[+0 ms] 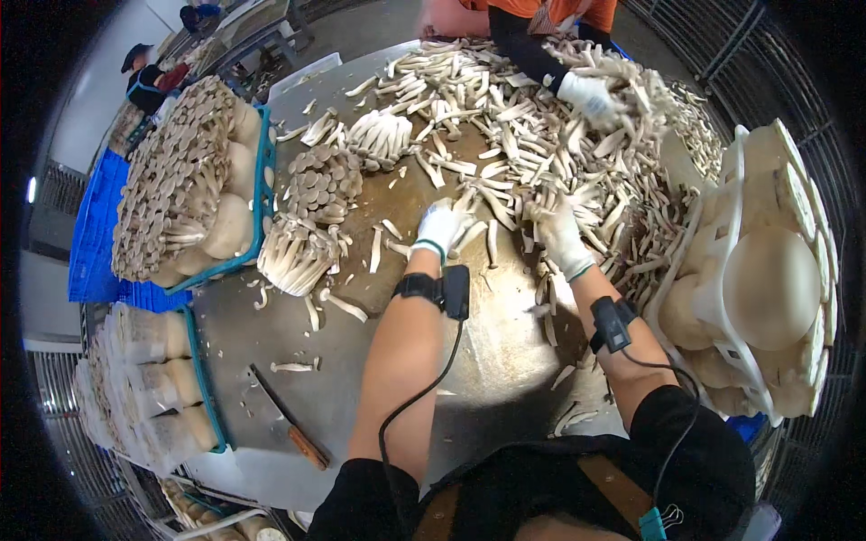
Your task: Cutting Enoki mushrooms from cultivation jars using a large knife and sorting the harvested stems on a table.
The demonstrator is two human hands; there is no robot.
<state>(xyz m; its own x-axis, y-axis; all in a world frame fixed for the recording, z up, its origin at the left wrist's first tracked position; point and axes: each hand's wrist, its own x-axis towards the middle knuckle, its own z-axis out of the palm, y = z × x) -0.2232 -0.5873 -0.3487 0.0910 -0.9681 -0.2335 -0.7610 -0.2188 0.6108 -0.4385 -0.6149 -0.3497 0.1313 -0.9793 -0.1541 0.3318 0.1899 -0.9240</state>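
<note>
My left hand (pixel 441 228), in a white knit glove, is at the near edge of a heap of loose mushrooms (pixel 497 196). Stems lie against its fingertips; whether they are gripped is unclear. My right hand (pixel 560 233), gloved too, reaches into the same heap, its fingertips partly lost among the stems. Left of my hands stand a mushroom cluster with its caps up (pixel 323 181) and another lying on its side (pixel 301 255). A third cluster (pixel 380 137) shows its pale stems farther back. A knife with a wooden handle (pixel 308 446) lies on the metal table (pixel 270 338).
At the left, a teal crate (pixel 262 182) holds mushrooms growing from bottles, with another teal-edged crate (pixel 203 379) nearer. A white crate of bottles (pixel 734 203) stands on its side at right. Across the table, a co-worker's gloved hand (pixel 590 98) is in the heap. Another person (pixel 145 81) is farther back.
</note>
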